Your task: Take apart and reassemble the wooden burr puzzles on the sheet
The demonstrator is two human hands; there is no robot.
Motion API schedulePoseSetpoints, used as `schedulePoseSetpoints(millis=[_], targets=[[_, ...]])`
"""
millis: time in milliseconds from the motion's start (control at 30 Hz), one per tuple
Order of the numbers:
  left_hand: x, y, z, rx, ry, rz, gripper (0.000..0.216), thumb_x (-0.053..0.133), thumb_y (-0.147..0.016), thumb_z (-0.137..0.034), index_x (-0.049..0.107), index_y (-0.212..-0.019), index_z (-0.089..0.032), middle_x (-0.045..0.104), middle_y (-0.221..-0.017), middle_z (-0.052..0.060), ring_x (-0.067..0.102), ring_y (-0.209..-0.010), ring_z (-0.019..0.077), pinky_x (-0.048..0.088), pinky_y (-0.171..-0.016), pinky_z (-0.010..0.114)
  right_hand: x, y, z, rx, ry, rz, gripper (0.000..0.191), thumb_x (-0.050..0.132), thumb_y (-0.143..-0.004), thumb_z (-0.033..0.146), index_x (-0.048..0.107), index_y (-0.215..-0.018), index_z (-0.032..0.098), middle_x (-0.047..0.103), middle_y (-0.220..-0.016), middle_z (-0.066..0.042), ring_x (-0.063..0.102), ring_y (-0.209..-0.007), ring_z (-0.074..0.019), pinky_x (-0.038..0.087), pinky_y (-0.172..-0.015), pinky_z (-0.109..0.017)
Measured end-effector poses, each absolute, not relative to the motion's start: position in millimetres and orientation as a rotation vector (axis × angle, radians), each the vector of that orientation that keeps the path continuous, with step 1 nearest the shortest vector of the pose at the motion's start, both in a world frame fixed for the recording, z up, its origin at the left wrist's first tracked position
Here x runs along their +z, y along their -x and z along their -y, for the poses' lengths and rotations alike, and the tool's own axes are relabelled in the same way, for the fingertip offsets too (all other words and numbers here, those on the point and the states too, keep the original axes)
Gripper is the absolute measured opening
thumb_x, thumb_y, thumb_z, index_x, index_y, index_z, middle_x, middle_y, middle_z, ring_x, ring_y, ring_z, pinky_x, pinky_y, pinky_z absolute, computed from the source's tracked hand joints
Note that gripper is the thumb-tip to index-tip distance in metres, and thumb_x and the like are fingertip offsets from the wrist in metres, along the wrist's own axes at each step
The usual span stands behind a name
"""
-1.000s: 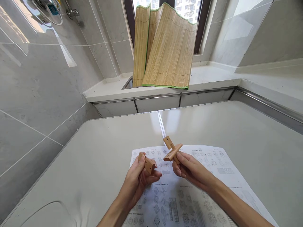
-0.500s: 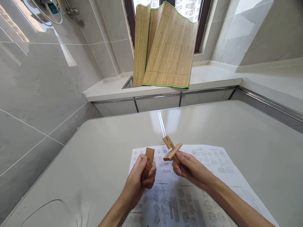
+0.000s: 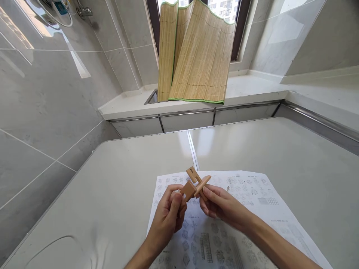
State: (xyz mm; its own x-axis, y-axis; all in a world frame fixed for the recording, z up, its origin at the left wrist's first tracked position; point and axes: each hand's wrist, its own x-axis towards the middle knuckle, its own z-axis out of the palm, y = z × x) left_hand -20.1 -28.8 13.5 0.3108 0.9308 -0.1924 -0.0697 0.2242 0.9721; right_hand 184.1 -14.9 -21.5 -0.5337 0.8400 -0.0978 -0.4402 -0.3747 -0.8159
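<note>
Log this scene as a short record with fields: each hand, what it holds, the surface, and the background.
left hand: pinches a small wooden block, its end against the crossed pieces
right hand: holds two crossed wooden pieces
under the hands: printed sheet of small diagrams, flat on the table
table: pale grey, seam down its middle
background: bamboo mat standing against the window, on the ledge
walls: grey tiles

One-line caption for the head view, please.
Left hand brings a wooden piece against crossed wooden pieces in right hand, above printed sheet.
</note>
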Motion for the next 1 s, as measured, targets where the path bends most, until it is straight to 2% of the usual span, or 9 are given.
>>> schedulePoseSetpoints(millis=[267, 467, 767, 1000], targets=[[11.2, 21.8, 34.5, 0.854, -1.213, -0.946, 0.040, 0.044, -0.103, -0.063, 0.044, -0.119, -0.027, 0.031, -0.059, -0.012, 0.019, -0.046, 0.0064, 0.022, -0.042, 0.014, -19.8, -176.0, 21.3, 2.089, 0.582, 0.946, 0.039, 0.062, -0.102, 0.054, 0.062, -0.095, 0.015, 0.063, -0.067, 0.000, 0.044, -0.050, -0.0076, 0.032, -0.053, -0.023], [10.4, 22.0, 32.3, 0.852, -1.207, -0.943, 0.041, 0.051, -0.101, -0.062, 0.041, -0.119, -0.027, 0.035, -0.058, -0.013, 0.020, -0.045, 0.0061, 0.021, -0.043, 0.016, -20.4, -172.6, 24.3, 2.162, 0.506, 0.888, 0.038, 0.061, -0.102, 0.053, 0.059, -0.091, 0.016, 0.062, -0.063, 0.001, 0.041, -0.046, -0.0066, 0.031, -0.052, -0.023], [13.4, 18.6, 32.4, 0.949, -1.226, -0.991, 0.041, 0.058, -0.098, -0.061, 0.047, -0.113, -0.025, 0.039, -0.056, -0.011, 0.025, -0.047, 0.0073, 0.021, -0.047, 0.019, -24.2, -169.1, 25.8, 2.200, 0.471, 0.802, 0.041, 0.064, -0.100, 0.053, 0.052, -0.081, 0.019, 0.062, -0.062, 0.001, 0.041, -0.043, -0.0061, 0.030, -0.049, -0.022], [11.9, 19.4, 32.6, 0.948, -1.314, -1.014, 0.040, 0.060, -0.098, -0.059, 0.049, -0.112, -0.024, 0.040, -0.057, -0.011, 0.028, -0.049, 0.0083, 0.025, -0.048, 0.020, -29.5, -169.4, 27.2, 2.199, 0.464, 0.797, 0.037, 0.062, -0.102, 0.050, 0.054, -0.085, 0.018, 0.061, -0.062, 0.002, 0.042, -0.044, -0.0064, 0.031, -0.051, -0.022]])
